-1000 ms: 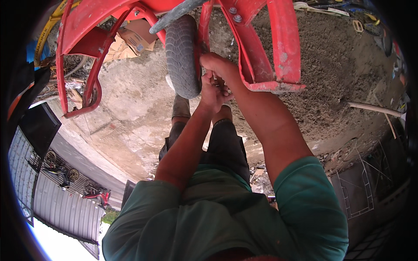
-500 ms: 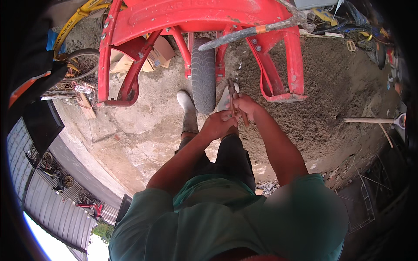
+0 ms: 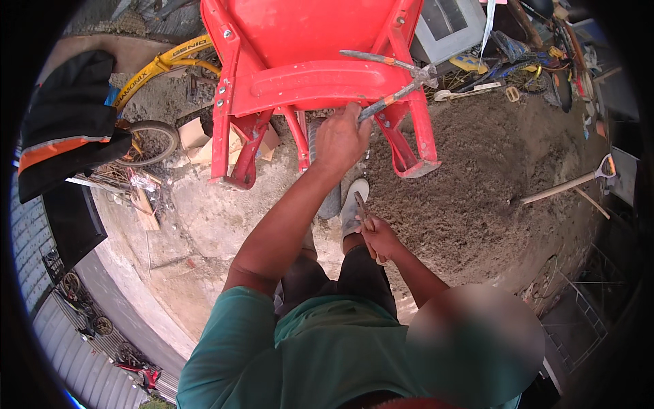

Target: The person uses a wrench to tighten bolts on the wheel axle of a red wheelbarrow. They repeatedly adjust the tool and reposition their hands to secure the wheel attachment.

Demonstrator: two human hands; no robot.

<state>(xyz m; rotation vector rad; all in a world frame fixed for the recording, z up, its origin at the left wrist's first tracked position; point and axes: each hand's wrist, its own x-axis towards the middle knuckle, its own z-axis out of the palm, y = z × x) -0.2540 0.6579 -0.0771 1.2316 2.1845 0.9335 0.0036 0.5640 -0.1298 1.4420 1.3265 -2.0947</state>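
Note:
My left hand (image 3: 340, 140) is closed on one handle of a long grey two-handled tool (image 3: 385, 97) with orange bands, which rests across the crossbar of a red wheelbarrow (image 3: 286, 85). Lower down, my right hand (image 3: 377, 238) grips a rusty pliers-like tool (image 3: 361, 211) above one light boot (image 3: 351, 204). The barrow’s black tyre (image 3: 330, 201) is partly hidden behind my left forearm.
A yellow bicycle frame (image 3: 160, 68), dark orange-striped cloth (image 3: 68, 129) and cardboard (image 3: 194, 136) lie left. At right are damp sandy material (image 3: 470, 191), a wooden-handled tool (image 3: 558, 187) and piled bicycle parts and scrap (image 3: 531, 68).
My left hand has left the rusty tool and moved up to the long grey tool; my right hand has lowered with the rusty tool. The view has shifted, showing more of the wheelbarrow.

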